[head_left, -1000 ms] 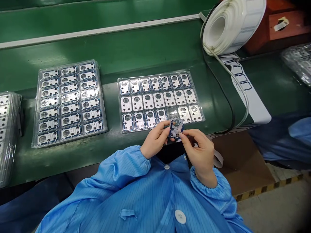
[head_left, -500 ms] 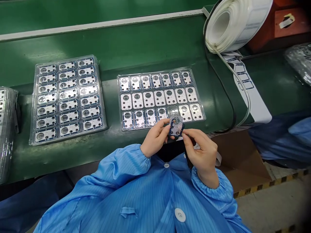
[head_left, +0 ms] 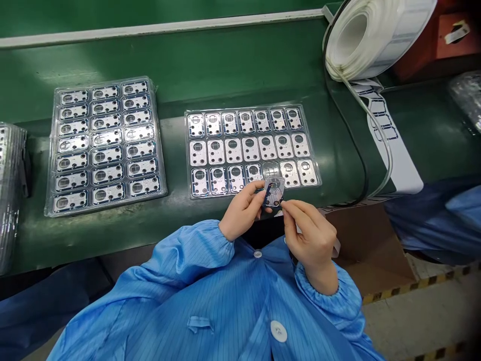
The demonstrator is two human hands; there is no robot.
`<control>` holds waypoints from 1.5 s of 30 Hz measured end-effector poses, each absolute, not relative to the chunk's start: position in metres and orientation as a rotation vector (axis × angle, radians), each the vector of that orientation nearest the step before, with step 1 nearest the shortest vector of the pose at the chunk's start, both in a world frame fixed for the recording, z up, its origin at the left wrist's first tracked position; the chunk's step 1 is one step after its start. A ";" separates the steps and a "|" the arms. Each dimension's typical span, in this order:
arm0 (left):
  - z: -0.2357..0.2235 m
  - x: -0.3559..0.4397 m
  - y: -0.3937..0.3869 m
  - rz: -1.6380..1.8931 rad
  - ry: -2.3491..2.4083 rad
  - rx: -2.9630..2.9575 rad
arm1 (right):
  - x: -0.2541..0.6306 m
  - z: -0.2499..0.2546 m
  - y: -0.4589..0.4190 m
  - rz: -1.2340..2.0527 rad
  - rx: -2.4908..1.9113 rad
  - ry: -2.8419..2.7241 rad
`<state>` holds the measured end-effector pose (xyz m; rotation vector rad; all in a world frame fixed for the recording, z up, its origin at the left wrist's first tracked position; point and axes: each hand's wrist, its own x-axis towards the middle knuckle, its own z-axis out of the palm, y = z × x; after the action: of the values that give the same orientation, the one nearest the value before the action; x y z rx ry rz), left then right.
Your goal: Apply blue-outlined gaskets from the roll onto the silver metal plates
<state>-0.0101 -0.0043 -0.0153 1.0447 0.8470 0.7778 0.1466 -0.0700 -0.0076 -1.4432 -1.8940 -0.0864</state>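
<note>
Left hand: I have the left hand [head_left: 242, 210] closed in a narrow pinch, thumb and fingers gripping the left side of the small blue-edged metal plate [head_left: 273, 193].

Right hand: I see the right hand [head_left: 310, 240] in a narrow pinch too, with its thumb and forefinger on the plate's lower right edge.

Plate: It sits between both hands, tilted, just above the front edge of the clear plastic tray [head_left: 252, 107] and close to the tray's one vacant pocket [head_left: 271, 169]. Its round holes show from here.

Tray: It lies on the green conveyor belt [head_left: 225, 65], holding three rows of similar plates. The vacant pocket is fifth from the left in the row nearest me.

Second tray: A fuller clear tray [head_left: 162, 150] of plates lies to the left, well apart from my hands.

Stacks: A stack of trays [head_left: 9, 190] sits at the left edge, and another [head_left: 466, 98] at the upper right.

Right side: A white label roll [head_left: 376, 35] stands at the belt's far corner, trailing a white backing strip [head_left: 391, 150] with blue-outlined labels. A cardboard box flap [head_left: 370, 245] lies below the belt.

Clothing: A blue striped smock [head_left: 180, 301] covers the body and both arms, its cuffs gathered at the wrists.
</note>
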 end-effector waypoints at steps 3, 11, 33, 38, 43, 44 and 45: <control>-0.016 -0.010 -0.004 0.797 0.848 1.033 | 0.145 -0.010 -0.072 -0.111 -1.450 -1.918; -0.015 -0.011 -0.003 0.813 0.843 0.998 | 0.138 -0.016 -0.071 -0.057 -1.474 -1.870; -0.014 -0.011 -0.003 0.794 0.781 0.963 | 0.147 -0.023 -0.064 -0.173 -1.453 -1.847; -0.013 -0.011 -0.002 0.789 0.762 0.959 | 0.152 -0.027 -0.064 -0.351 -1.501 -1.917; -0.013 -0.012 -0.002 0.795 0.773 0.958 | 0.157 -0.032 -0.065 -0.464 -1.588 -1.973; -0.013 -0.012 -0.002 0.793 0.775 0.957 | 0.158 -0.033 -0.065 -0.472 -1.598 -1.976; -0.013 -0.012 -0.002 0.790 0.777 0.955 | 0.158 -0.033 -0.064 -0.473 -1.599 -1.973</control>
<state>-0.0120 -0.0016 -0.0130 0.9554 0.7771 0.7896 0.1585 -0.0643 -0.0329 -1.5987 -1.9730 -0.4733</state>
